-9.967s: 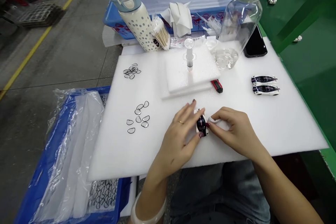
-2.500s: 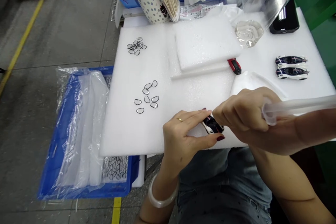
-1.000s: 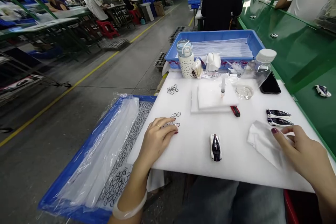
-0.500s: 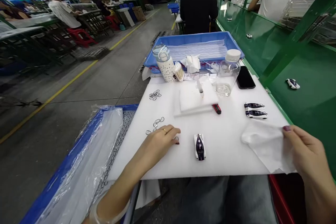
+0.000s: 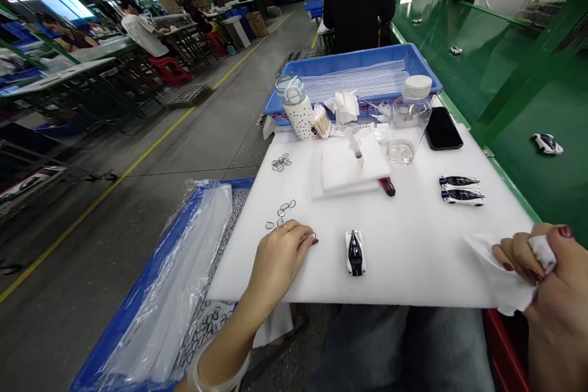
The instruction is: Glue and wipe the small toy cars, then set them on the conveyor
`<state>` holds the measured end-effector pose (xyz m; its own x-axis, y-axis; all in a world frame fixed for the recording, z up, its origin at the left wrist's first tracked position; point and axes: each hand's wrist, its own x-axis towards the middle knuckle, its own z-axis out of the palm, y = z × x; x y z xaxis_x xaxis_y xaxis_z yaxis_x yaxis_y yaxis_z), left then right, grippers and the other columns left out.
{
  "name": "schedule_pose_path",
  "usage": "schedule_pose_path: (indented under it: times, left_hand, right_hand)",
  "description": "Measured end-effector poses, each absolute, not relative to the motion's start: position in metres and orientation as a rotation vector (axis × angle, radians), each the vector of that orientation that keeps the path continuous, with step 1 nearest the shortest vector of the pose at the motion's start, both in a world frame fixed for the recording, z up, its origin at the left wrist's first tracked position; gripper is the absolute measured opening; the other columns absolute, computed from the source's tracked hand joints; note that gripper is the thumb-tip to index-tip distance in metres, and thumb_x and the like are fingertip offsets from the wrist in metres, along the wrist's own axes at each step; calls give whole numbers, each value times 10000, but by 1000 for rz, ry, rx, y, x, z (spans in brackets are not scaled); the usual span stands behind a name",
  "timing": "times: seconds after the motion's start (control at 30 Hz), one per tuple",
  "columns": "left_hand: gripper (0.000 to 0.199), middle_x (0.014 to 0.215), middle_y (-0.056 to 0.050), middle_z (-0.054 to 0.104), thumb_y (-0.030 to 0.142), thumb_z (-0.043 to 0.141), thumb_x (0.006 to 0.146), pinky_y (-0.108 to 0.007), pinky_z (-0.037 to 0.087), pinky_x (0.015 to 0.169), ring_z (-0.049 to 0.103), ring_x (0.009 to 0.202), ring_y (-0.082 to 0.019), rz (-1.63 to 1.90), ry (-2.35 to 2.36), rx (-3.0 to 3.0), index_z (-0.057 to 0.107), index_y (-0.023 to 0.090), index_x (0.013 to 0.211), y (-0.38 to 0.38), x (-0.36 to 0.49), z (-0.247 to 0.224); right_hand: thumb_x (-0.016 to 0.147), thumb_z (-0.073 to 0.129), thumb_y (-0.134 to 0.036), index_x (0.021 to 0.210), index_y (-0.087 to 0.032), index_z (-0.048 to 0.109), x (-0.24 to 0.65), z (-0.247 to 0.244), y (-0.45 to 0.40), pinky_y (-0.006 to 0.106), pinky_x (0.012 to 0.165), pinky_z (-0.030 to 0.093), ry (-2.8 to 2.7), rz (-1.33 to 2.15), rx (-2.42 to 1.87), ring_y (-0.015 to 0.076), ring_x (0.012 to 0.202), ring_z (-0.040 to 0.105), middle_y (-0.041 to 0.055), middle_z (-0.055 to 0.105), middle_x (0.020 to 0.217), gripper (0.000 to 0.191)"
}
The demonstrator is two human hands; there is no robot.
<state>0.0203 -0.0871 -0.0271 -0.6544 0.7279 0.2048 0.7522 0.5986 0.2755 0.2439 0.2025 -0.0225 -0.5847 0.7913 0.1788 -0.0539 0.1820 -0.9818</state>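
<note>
My left hand (image 5: 282,254) pinches a small black ring (image 5: 313,234) between thumb and index finger, just above the white board. Close behind that hand lie several more loose black rings (image 5: 285,208). To its right, a white toy car with a dark top (image 5: 355,253) sits apart from both hands. My right hand (image 5: 546,269) is closed around a crumpled white cloth (image 5: 498,275) at the board's right edge; part of the cloth sticks out between the fingers. Two similar toy cars (image 5: 462,190) rest side by side farther back.
Toward the back stand white foam pads (image 5: 351,174) with a syringe (image 5: 356,150), a red knife (image 5: 387,186), a clear bottle (image 5: 408,122), a phone (image 5: 443,128), a dotted cup (image 5: 298,111) and a blue tray (image 5: 353,61). A green conveyor (image 5: 514,86) runs along the right.
My right hand has bunched the cloth, which hung spread from its fingertips, into its grip. My left fingers have closed on the ring. The view has shifted slightly.
</note>
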Motion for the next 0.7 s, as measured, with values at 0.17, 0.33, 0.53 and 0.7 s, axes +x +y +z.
schedule_pose_path:
  times: [0.17,0.33,0.53,0.7]
  left_hand:
    - [111,858,-34,727,315,710,845,-300,541,715,672,768,-205,-1567,-2786,-1021,745,213,872,-85,35,-23]
    - [238,804,-26,722,403,880,741,-138,541,706,665,729,-100,-3322,-2070,-551,774,224,856,-62,67,-35]
    - [258,784,-14,726,370,924,686,-100,546,699,676,699,-76,-3645,-1577,-227,771,206,814,-53,75,-45]
    - [272,714,-14,712,373,947,639,-124,555,663,660,647,-89,-3649,-1550,-168,776,216,779,-55,75,-43]
  right_hand:
    - [871,560,-420,549,-210,324,233,-18,192,305,442,266,-1362,1905,-783,103,421,271,-22,246,466,451]
    - [787,718,-324,718,-218,471,214,-23,163,212,388,287,-1561,1970,-620,60,412,357,-39,487,613,277]
    - [850,704,-272,774,-196,606,175,-15,106,177,408,391,-2196,1380,-291,75,435,490,-48,559,528,145]
    - [921,569,-147,939,-182,669,149,-14,81,195,536,528,-2169,929,136,100,613,640,38,684,782,108]
